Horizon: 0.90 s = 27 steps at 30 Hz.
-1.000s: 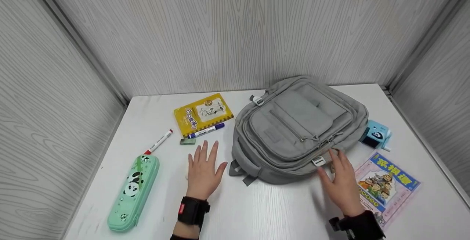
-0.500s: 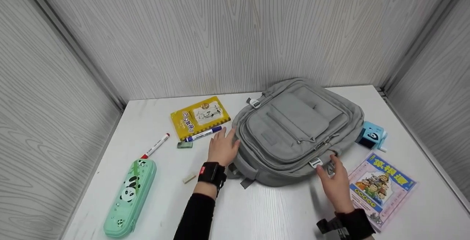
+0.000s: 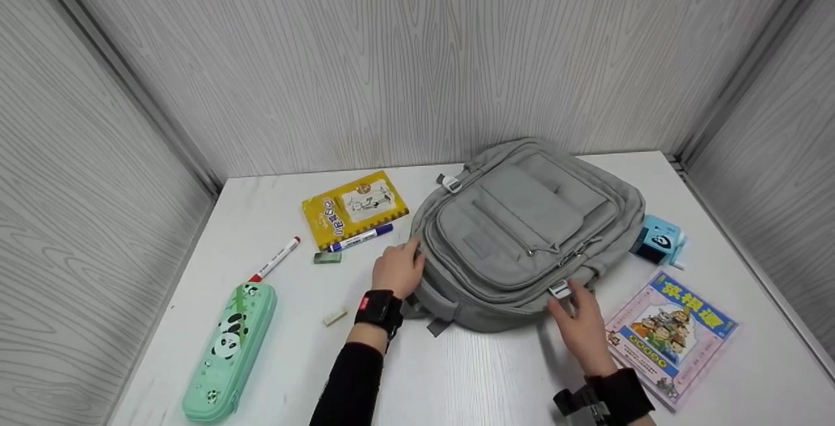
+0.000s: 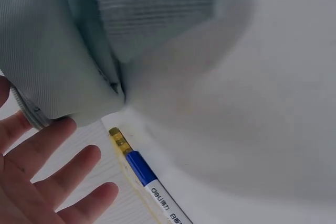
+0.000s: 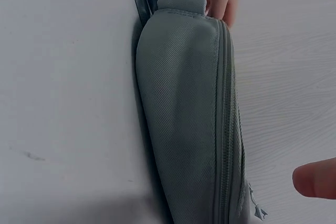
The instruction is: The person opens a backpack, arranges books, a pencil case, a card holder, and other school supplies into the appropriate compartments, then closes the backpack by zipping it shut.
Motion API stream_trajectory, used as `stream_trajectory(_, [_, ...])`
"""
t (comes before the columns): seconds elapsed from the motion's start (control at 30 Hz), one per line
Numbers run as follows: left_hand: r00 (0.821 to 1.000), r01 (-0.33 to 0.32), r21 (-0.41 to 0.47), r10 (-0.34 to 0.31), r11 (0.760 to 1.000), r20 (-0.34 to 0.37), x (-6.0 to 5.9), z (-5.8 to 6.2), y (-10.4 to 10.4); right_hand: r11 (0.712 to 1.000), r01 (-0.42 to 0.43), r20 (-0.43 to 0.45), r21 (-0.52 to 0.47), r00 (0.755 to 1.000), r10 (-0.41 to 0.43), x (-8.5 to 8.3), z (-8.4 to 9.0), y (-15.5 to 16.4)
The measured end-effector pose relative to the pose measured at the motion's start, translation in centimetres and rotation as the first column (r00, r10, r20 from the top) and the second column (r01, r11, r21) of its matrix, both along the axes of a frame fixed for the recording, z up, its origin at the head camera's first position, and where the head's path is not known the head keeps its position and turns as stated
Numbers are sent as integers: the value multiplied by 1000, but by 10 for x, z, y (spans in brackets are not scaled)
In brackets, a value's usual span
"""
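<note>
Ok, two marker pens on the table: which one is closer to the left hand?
The blue-capped marker, lying along the yellow booklet's front edge, just beyond the left hand. The red-capped marker lies farther left, near the panda pencil case.

grey backpack [image 3: 522,230] flat on white table, front up, zipped

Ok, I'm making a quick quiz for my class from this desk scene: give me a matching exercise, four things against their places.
Things:
1. pencil case
2. sharpener
3. yellow book
4. red marker

Places:
A. tucked against the right side of the grey backpack
B. on the table left of the backpack, with the blue marker along its near edge
C. near the front left corner of the table
D. between the pencil case and the yellow book

Pairs: 1-C, 2-A, 3-B, 4-D
</note>
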State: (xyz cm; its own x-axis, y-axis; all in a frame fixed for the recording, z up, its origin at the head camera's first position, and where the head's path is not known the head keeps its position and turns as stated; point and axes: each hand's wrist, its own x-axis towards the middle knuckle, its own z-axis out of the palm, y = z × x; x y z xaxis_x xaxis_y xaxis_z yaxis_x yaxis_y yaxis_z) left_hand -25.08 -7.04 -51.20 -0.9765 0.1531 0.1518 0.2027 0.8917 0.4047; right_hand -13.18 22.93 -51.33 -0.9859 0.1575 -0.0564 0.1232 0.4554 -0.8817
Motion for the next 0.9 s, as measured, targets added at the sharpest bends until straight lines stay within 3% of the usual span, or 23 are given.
stream_trajectory(0.23, [996, 37, -13, -38, 999, -86, 19, -9, -9, 998, -16, 51, 63, 999, 13, -6, -1, -2])
stream_trajectory(0.57, [980, 111, -88, -124, 990, -158, 69, -8, -16, 987, -80, 57, 141, 996, 73, -19, -2, 0])
stream_trajectory(0.9, [959, 92, -230, -148, 969, -240, 110, -8, -7, 975, -109, 9, 193, 994, 109, -37, -2, 2])
